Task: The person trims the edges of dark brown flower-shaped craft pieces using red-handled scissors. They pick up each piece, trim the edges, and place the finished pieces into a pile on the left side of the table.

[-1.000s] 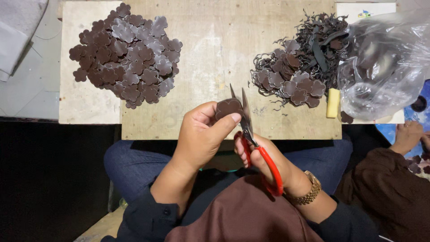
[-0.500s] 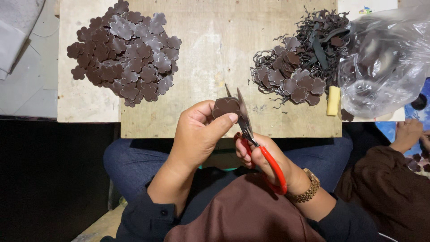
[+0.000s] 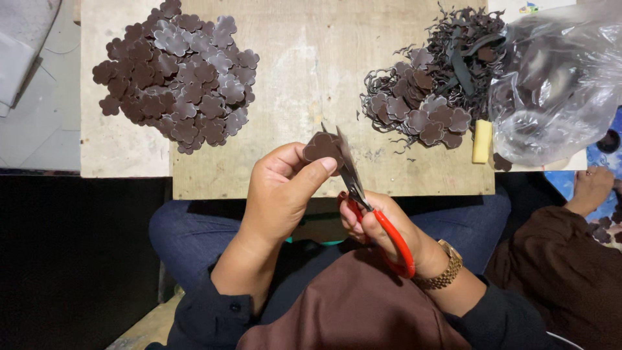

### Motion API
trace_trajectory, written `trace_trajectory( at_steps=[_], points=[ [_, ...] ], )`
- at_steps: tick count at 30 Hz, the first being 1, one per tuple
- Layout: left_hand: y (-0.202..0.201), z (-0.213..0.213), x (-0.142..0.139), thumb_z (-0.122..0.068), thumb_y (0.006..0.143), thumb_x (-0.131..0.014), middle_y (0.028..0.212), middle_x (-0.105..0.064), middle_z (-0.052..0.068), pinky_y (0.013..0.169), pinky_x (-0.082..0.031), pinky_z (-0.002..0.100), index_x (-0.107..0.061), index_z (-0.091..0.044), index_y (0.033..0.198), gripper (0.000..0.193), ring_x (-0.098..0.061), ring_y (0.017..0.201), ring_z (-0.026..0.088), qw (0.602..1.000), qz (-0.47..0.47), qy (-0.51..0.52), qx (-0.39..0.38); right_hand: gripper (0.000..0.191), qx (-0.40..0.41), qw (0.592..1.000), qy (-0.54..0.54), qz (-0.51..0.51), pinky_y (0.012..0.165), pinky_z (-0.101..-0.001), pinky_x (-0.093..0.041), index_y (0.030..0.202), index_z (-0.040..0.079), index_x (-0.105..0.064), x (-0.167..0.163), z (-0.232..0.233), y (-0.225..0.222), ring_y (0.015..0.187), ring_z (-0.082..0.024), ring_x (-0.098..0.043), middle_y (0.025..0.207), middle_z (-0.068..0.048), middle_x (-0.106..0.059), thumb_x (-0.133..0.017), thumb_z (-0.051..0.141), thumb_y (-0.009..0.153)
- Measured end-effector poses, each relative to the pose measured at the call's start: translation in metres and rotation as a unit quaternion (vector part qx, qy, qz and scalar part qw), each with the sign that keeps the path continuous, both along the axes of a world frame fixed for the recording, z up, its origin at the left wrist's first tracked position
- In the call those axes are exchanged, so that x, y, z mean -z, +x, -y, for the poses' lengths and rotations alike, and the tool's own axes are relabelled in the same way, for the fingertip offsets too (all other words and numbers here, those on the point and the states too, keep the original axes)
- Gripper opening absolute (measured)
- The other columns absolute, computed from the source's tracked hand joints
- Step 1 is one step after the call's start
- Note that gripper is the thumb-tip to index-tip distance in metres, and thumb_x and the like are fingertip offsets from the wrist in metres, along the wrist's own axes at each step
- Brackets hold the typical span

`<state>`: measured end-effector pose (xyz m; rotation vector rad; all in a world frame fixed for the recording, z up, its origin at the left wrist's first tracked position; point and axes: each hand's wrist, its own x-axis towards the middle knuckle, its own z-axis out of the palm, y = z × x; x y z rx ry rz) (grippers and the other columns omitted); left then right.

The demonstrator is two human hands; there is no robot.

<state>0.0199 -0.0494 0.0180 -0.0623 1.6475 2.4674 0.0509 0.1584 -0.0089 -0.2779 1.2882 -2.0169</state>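
My left hand [image 3: 282, 194] pinches a small dark brown flower-shaped piece [image 3: 321, 147] between thumb and fingers, just over the near edge of the wooden board [image 3: 311, 65]. My right hand [image 3: 382, 227] grips red-handled scissors [image 3: 363, 201], whose blades rise against the right side of the piece. A big heap of brown flower-shaped pieces [image 3: 178, 74] lies on the board at the far left. A smaller heap of the same pieces mixed with thin dark trimmings [image 3: 431, 84] lies at the far right.
A crumpled clear plastic bag [image 3: 560, 78] sits at the board's right end, with a small yellow block [image 3: 481, 140] beside it. Another person's hand [image 3: 593, 188] and brown sleeve show at the right edge. My lap in blue trousers lies below the board.
Both hands have shifted slightly; the piece and scissor blades sit a little lower and nearer the board's edge. The heaps have not moved.
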Motion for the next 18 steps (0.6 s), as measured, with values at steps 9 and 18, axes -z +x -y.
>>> trace_trajectory(
  at_steps=[9, 18],
  points=[
    [-0.002, 0.000, -0.003, -0.008, 0.098, -0.069, 0.097, -0.075, 0.006, 0.087, -0.057, 0.026, -0.071, 0.001, 0.100, 0.010, -0.068, 0.090, 0.009, 1.000, -0.012, -0.007, -0.015, 0.067, -0.024, 0.999, 0.024, -0.022, 0.063, -0.0219, -0.035, 0.098, 0.007, -0.051, -0.006, 0.000, -0.004, 0.072, -0.007, -0.036, 0.083, 0.003, -0.043, -0.059, 0.073, 0.092],
    [-0.001, 0.004, -0.004, -0.007, 0.096, -0.071, 0.093, -0.073, 0.002, 0.078, -0.054, 0.023, -0.072, 0.001, 0.097, 0.009, -0.063, 0.084, 0.005, 0.997, -0.013, -0.079, -0.014, 0.070, -0.032, 0.998, 0.026, -0.057, 0.069, -0.0224, -0.038, 0.098, 0.007, -0.050, -0.014, 0.006, -0.007, 0.077, -0.008, -0.039, 0.087, 0.003, -0.043, -0.055, 0.077, 0.093]
  ],
)
